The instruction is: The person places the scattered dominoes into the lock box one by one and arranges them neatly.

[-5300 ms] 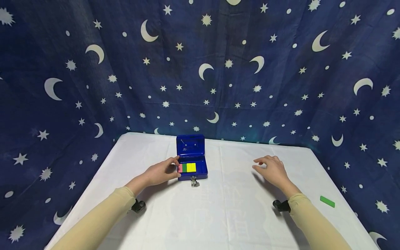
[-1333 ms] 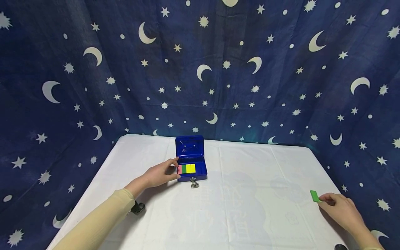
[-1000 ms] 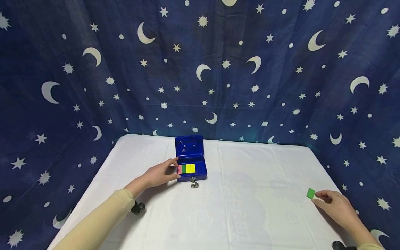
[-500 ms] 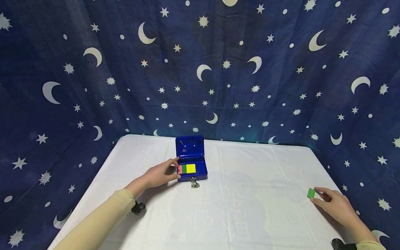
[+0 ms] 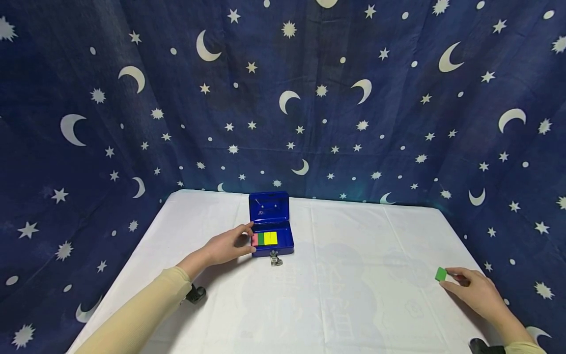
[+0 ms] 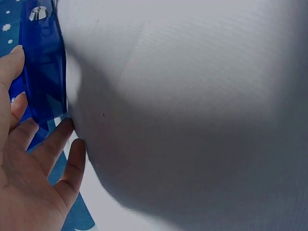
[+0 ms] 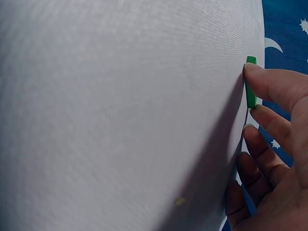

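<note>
A small blue metal cash box [image 5: 285, 241] stands with its lid up toward the back of the table. Inside, along the left part, lie a pink block [image 5: 254, 239], a dark green block [image 5: 261, 239] and yellow blocks [image 5: 270, 238] side by side. My left hand [image 5: 225, 246] holds the box by its left end, thumb at the front corner and a fingertip at the back. Far to the right, my right hand [image 5: 479, 293] pinches a flat green block [image 7: 251, 89] between thumb and forefinger, close over the tabletop. The other right fingers are loosely bent.
A silver padlock [image 5: 276, 259] hangs at the box's front. White cloth [image 5: 353, 285] covers the table between the hands. A dark blue curtain [image 5: 327, 123] with moons and stars encloses the back and sides.
My right hand has moved right and picked the green block off the table. Over the last second it has shifted it slightly left and turned it. My left hand stays on the cash box.
</note>
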Demonstrator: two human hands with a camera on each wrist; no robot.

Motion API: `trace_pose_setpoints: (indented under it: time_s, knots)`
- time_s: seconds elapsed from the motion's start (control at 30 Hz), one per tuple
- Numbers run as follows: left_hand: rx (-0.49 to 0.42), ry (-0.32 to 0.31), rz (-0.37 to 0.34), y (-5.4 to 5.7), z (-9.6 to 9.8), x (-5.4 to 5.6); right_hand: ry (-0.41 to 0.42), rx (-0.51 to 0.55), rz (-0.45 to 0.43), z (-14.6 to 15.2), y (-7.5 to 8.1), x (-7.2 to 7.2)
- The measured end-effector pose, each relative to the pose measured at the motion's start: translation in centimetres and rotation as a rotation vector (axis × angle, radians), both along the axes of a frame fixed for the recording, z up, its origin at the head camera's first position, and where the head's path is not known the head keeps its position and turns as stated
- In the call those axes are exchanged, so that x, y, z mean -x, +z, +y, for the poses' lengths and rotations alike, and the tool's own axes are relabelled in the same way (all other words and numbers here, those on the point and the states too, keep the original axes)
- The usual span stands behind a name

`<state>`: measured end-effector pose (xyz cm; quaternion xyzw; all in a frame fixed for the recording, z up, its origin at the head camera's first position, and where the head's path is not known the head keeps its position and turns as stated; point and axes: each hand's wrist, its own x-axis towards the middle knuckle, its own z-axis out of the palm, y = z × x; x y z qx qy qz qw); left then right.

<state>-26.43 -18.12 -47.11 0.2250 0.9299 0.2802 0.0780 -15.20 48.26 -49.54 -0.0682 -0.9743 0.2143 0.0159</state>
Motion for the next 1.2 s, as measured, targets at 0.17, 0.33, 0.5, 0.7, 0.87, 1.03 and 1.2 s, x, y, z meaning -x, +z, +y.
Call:
trace_pose_setpoints:
  time_s: [0.17, 0.33, 0.5, 0.7, 0.87, 1.03, 1.2]
  knots:
    - [0.0, 0.002, -0.006, 0.01, -0.04, -0.03, -0.021, 0.009, 0.001, 0.14, -0.08, 0.09]
    - [-0.005, 0.0, -0.005, 0.06, -0.05, -0.07, -0.029, 0.015, -0.013, 0.29, -0.14, 0.11]
    - [-0.008, -0.001, -0.001, 0.08, -0.05, -0.08, -0.035, 0.023, -0.037, 0.2, 0.02, 0.1]
    - [-0.007, 0.0, 0.0, 0.05, -0.04, -0.11, -0.046, 0.04, -0.079, 0.21, 0.38, 0.22]
    - [0.001, -0.002, 0.005, 0.01, 0.01, -0.11, -0.045, 0.06, -0.104, 0.18, 0.55, 0.15]
    - [0.007, 0.004, -0.001, 0.01, 0.06, -0.14, -0.056, 0.076, -0.113, 0.09, 0.66, 0.12]
    - [0.013, 0.009, -0.006, -0.06, 0.04, -0.13, -0.075, 0.091, -0.13, -0.03, 0.76, 0.09]
